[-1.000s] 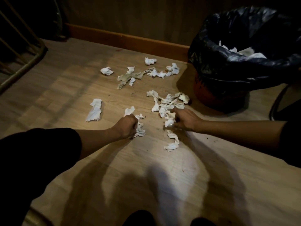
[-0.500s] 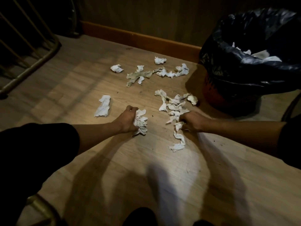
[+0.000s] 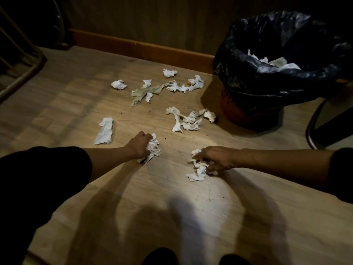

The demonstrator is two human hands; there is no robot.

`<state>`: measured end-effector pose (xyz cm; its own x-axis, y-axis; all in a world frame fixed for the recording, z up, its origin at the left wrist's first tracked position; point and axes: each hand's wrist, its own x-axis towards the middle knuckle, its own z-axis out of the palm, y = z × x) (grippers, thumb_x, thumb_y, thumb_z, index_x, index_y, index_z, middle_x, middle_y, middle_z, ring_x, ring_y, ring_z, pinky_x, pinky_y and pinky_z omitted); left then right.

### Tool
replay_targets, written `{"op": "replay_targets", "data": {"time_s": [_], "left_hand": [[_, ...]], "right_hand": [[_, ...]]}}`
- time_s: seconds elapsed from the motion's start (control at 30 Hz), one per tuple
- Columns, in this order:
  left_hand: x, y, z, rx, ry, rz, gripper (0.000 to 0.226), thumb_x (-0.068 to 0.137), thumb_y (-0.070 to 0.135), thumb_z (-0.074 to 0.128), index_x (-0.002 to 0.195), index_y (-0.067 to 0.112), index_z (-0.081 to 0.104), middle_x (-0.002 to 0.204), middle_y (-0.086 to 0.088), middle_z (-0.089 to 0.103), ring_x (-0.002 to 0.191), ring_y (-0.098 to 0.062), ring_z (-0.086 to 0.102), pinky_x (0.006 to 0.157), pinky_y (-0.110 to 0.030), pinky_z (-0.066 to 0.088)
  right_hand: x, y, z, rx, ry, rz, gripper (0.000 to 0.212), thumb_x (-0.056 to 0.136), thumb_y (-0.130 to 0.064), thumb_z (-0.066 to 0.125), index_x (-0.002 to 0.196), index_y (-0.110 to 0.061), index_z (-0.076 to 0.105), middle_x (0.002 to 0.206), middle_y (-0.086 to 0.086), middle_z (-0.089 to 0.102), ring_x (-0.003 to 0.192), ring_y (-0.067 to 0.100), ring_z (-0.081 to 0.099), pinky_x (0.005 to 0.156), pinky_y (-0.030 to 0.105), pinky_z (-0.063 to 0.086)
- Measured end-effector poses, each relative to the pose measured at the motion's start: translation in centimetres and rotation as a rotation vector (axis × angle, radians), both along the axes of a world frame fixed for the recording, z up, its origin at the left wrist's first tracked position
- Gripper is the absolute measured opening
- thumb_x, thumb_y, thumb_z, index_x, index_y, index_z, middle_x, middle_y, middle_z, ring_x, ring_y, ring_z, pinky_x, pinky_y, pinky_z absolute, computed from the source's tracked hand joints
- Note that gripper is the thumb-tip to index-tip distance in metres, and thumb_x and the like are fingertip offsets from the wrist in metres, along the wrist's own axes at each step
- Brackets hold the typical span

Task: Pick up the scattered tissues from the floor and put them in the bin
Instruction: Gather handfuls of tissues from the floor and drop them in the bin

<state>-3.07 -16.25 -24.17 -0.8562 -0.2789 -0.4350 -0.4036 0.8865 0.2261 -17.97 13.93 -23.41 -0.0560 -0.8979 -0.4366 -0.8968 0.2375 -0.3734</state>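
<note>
My left hand (image 3: 140,145) is closed around a bunch of crumpled white tissues (image 3: 153,150), low over the wooden floor (image 3: 76,104). My right hand (image 3: 215,157) rests on another small heap of tissues (image 3: 197,172), fingers curled over them and gathering them. Several more tissues lie further out: a flat one (image 3: 105,131) at the left, a cluster (image 3: 188,120) near the bin, a dirty greenish one (image 3: 146,91), and small wads (image 3: 118,84) (image 3: 169,73) by the wall. The bin (image 3: 254,88), lined with a black bag, stands at the right with white tissues inside.
A wooden skirting board (image 3: 141,48) runs along the back wall. A metal frame (image 3: 23,71) stands at the far left. A curved chair leg (image 3: 311,127) is right of the bin. My shoe tips (image 3: 158,257) show at the bottom edge.
My right hand has dragged tissues back towards me, away from the cluster near the bin. My left hand has kept its grip on its bunch and hardly moved.
</note>
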Motion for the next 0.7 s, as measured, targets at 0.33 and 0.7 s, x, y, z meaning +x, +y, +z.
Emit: {"op": "replay_targets", "data": {"time_s": [0.33,0.7], "left_hand": [[-4.0,1.7,2.2,-0.038,0.162,-0.158,0.039,0.077,0.04,0.073,0.11,0.018,0.068,0.107,-0.01,0.072,0.101,-0.035,0.058,0.092,-0.037,0.047],[-9.5,5.5,0.4,0.065,0.145,-0.207,0.04,0.079,0.029,0.078,0.11,0.006,0.065,0.122,-0.014,0.062,0.112,-0.031,0.059,0.086,-0.032,0.047]], "right_hand": [[-0.5,-0.4,-1.2,-0.057,0.058,-0.077,0.034,0.085,-0.021,0.065,0.118,-0.014,0.061,0.126,0.008,0.056,0.11,0.025,0.058,0.088,0.032,0.051],[-8.2,-1.1,0.1,-0.145,0.192,-0.67,0.06,0.086,-0.032,0.072,0.132,-0.016,0.036,0.103,0.011,0.062,0.088,0.031,0.064,0.069,0.038,0.055]]}}
